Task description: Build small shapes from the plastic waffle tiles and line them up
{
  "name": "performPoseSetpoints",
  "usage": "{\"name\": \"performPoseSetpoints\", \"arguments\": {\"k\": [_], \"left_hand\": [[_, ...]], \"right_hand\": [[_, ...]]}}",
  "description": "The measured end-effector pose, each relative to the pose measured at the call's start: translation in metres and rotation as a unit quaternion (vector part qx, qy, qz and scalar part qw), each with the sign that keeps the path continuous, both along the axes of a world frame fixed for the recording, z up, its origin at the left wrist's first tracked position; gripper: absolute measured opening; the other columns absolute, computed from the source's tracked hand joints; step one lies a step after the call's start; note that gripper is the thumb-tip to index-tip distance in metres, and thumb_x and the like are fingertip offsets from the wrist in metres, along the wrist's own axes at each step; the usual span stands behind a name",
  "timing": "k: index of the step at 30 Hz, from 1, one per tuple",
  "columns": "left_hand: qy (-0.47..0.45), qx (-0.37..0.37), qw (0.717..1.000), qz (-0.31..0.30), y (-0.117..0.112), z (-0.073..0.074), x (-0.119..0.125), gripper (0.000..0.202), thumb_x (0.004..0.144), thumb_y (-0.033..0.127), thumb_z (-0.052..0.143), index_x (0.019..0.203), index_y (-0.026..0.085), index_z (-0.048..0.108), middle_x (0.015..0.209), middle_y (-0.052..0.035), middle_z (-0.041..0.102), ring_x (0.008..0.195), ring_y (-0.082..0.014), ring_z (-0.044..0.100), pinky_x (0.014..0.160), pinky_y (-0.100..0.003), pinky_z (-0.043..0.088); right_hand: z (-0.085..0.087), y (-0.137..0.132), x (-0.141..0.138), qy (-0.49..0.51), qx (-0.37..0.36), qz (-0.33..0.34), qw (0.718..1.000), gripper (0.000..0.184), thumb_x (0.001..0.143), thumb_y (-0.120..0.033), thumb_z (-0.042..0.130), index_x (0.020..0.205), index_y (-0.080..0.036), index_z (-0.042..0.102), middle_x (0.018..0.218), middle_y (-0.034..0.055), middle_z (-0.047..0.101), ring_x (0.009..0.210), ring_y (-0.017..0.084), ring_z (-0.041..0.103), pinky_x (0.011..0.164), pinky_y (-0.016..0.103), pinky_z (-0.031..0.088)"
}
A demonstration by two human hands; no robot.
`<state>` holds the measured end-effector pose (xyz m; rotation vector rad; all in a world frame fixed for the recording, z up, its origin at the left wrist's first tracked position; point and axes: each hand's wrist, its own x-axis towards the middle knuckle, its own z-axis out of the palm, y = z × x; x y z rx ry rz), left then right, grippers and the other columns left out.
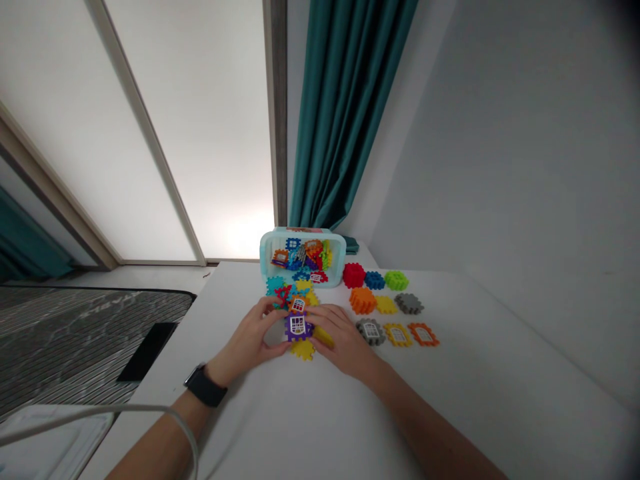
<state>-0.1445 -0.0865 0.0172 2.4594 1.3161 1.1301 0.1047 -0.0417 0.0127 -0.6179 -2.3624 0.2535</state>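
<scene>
A purple interlocking block with a white window lattice (297, 327) is between my two hands. My left hand (256, 331) has its thumb and fingers around the block's left side. From the right, my right hand (339, 335) grips the same block, thumb near its lower corner. Just beyond is an orange window block (299, 304); whether it is joined to the purple one I cannot tell. Yellow pieces (303, 350) lie below and beside them. Red pieces (283, 295) and a turquoise piece (275, 285) lie past my left fingers. My right hand partly hides another yellow piece.
A pale blue bin (340, 257) of mixed blocks is tipped toward me at the table's far end. Right of my hands stand sorted groups: a red stack (354, 275), an orange stack (363, 301), grey gears (409, 303) and orange frames (423, 335). A white cable (150, 408) crosses lower left.
</scene>
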Motion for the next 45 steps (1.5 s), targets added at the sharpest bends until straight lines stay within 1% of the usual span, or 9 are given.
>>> {"name": "performPoseSetpoints", "arguments": {"k": [5, 11, 15, 18, 22, 29, 34, 39, 45], "left_hand": [[-0.005, 0.001, 1.000, -0.019, 0.000, -0.001, 0.001, 0.046, 0.082, 0.027, 0.074, 0.124, 0.024, 0.056, 0.129, -0.0112, 0.049, 0.111, -0.0243, 0.059, 0.096, -0.041, 0.056], [-0.004, -0.008, 1.000, -0.002, 0.000, 0.000, 0.002, 0.047, 0.083, 0.026, 0.074, 0.126, 0.025, 0.054, 0.129, -0.0113, 0.052, 0.117, -0.0258, 0.058, 0.101, -0.043, 0.054], [-0.030, -0.008, 0.999, 0.008, 0.000, -0.001, 0.006, 0.022, 0.087, 0.025, 0.071, 0.106, 0.023, 0.060, 0.120, -0.0094, 0.057, 0.113, -0.0237, 0.059, 0.098, -0.040, 0.054], [-0.042, -0.007, 0.999, 0.005, -0.001, -0.001, 0.011, 0.013, 0.089, 0.023, 0.068, 0.100, 0.022, 0.062, 0.114, -0.0083, 0.059, 0.108, -0.0215, 0.061, 0.095, -0.037, 0.055], [-0.055, 0.003, 0.998, 0.005, -0.001, 0.001, 0.014, 0.013, 0.089, 0.020, 0.066, 0.102, 0.021, 0.063, 0.112, -0.0079, 0.060, 0.105, -0.0206, 0.062, 0.093, -0.035, 0.055], [-0.055, 0.011, 0.998, 0.010, 0.005, -0.004, 0.005, 0.015, 0.095, 0.022, 0.060, 0.108, 0.022, 0.066, 0.108, -0.0076, 0.062, 0.100, -0.0195, 0.064, 0.088, -0.033, 0.056], [-0.050, 0.017, 0.998, 0.015, 0.009, -0.008, 0.000, 0.011, 0.097, 0.024, 0.058, 0.101, 0.022, 0.068, 0.105, -0.0071, 0.062, 0.096, -0.0192, 0.064, 0.083, -0.033, 0.057], [-0.051, 0.010, 0.999, 0.000, 0.010, -0.008, -0.002, 0.013, 0.097, 0.026, 0.057, 0.102, 0.022, 0.070, 0.105, -0.0087, 0.060, 0.094, -0.0202, 0.062, 0.081, -0.036, 0.058], [-0.035, -0.008, 0.999, -0.005, 0.007, -0.006, -0.003, 0.017, 0.098, 0.026, 0.055, 0.103, 0.022, 0.071, 0.107, -0.0098, 0.059, 0.091, -0.0205, 0.060, 0.079, -0.037, 0.057]], "right_hand": [[0.001, -0.003, -0.001, 0.006, -0.004, 0.010, 1.000, 0.031, 0.097, -0.023, 0.057, 0.128, -0.025, 0.057, 0.135, 0.0087, 0.063, 0.125, 0.024, 0.057, 0.107, 0.047, 0.047], [0.001, -0.005, -0.002, 0.023, 0.000, 0.001, 1.000, 0.027, 0.092, -0.019, 0.060, 0.118, -0.025, 0.059, 0.127, 0.0095, 0.064, 0.117, 0.025, 0.059, 0.103, 0.047, 0.049], [-0.001, -0.008, -0.004, 0.044, -0.010, -0.026, 0.999, 0.026, 0.089, -0.017, 0.061, 0.114, -0.025, 0.060, 0.125, 0.0103, 0.061, 0.116, 0.026, 0.059, 0.100, 0.045, 0.051], [-0.006, -0.010, -0.007, 0.065, -0.017, -0.044, 0.997, 0.026, 0.087, -0.015, 0.062, 0.112, -0.024, 0.059, 0.123, 0.0107, 0.058, 0.115, 0.026, 0.059, 0.098, 0.043, 0.053], [-0.011, -0.011, -0.010, 0.081, -0.022, -0.053, 0.995, 0.025, 0.087, -0.015, 0.064, 0.110, -0.024, 0.059, 0.118, 0.0107, 0.056, 0.110, 0.026, 0.060, 0.093, 0.043, 0.056], [-0.008, -0.009, -0.007, 0.028, -0.020, -0.023, 0.999, 0.024, 0.094, -0.014, 0.057, 0.115, -0.025, 0.061, 0.115, 0.0093, 0.060, 0.107, 0.024, 0.062, 0.094, 0.043, 0.056], [-0.008, -0.008, -0.007, 0.021, -0.020, -0.015, 0.999, 0.020, 0.096, -0.013, 0.054, 0.111, -0.024, 0.063, 0.108, 0.0088, 0.063, 0.099, 0.023, 0.064, 0.089, 0.042, 0.057], [-0.010, -0.006, -0.006, 0.034, -0.035, -0.016, 0.999, 0.025, 0.094, -0.014, 0.058, 0.115, -0.025, 0.062, 0.123, 0.0103, 0.060, 0.113, 0.024, 0.062, 0.099, 0.043, 0.055], [-0.007, -0.006, -0.004, 0.013, -0.063, 0.014, 0.998, 0.030, 0.093, -0.015, 0.061, 0.120, -0.026, 0.059, 0.138, 0.0106, 0.055, 0.128, 0.024, 0.056, 0.109, 0.045, 0.050]]}}
